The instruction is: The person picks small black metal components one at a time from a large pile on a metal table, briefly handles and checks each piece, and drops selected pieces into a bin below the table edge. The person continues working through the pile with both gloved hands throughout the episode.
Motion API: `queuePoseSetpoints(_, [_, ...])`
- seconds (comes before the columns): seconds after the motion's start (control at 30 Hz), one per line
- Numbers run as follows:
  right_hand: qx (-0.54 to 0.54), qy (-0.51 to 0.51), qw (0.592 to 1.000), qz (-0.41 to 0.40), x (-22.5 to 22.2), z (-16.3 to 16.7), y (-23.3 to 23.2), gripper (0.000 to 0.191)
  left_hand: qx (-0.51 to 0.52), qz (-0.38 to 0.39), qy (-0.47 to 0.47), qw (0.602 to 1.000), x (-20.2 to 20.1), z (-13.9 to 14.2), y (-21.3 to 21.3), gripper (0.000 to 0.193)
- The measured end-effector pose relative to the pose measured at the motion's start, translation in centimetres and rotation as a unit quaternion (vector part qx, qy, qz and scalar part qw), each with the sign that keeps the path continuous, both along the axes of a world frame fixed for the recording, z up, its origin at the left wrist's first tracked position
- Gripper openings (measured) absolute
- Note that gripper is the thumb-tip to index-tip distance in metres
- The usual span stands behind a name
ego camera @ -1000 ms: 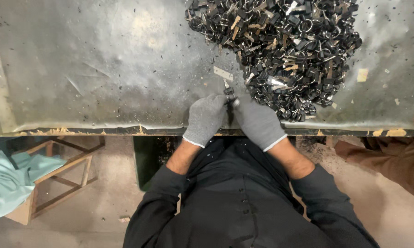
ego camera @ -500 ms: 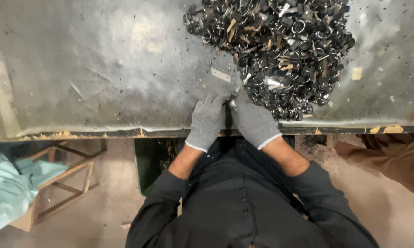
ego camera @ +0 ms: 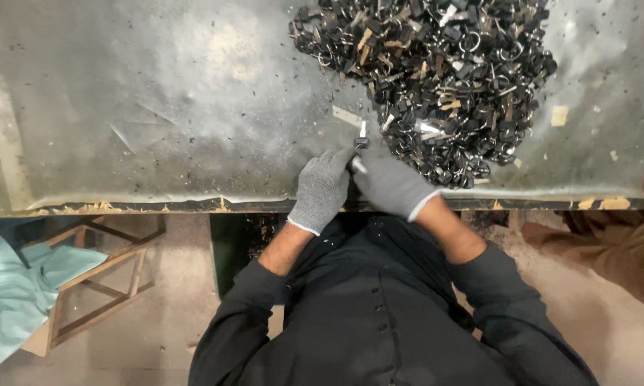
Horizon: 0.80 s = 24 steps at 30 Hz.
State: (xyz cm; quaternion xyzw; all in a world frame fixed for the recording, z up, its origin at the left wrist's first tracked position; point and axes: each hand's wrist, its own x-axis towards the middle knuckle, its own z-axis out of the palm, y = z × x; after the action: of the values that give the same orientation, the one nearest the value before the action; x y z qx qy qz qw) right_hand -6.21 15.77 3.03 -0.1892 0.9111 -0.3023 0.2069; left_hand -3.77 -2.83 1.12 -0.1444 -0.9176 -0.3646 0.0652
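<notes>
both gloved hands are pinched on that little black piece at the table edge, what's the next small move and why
Probably finish working the small black piece and set it aside, then reach for another. The left hand and right hand meet on it at the near edge of the metal table, and the pile of black parts lies just beyond the right hand.

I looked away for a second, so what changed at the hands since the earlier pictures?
Hardly anything. The left hand and right hand, both gloved, stay pressed together at the table edge, still gripping the small dark piece. The pile of dark metal parts lies as before.
</notes>
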Motion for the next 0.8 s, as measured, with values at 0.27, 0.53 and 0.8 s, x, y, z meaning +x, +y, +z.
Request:
queuePoseSetpoints(0.27, [0.061,0.055,0.994,-0.065,2.2,1.6,-0.6,0.070,-0.108,0.050,0.023,0.993,1.1,0.6,0.4,0.021])
queuePoseSetpoints(0.53, [0.198,0.189,0.962,0.005,3.4,1.8,-0.5,0.013,-0.019,0.083,-0.101,0.991,0.2,1.1,0.4,0.016])
queuePoseSetpoints(0.8, [0.190,0.102,0.976,-0.033,4.6,-0.6,-2.3,0.020,-0.009,-0.014,-0.005,1.000,0.7,0.9,0.4,0.036])
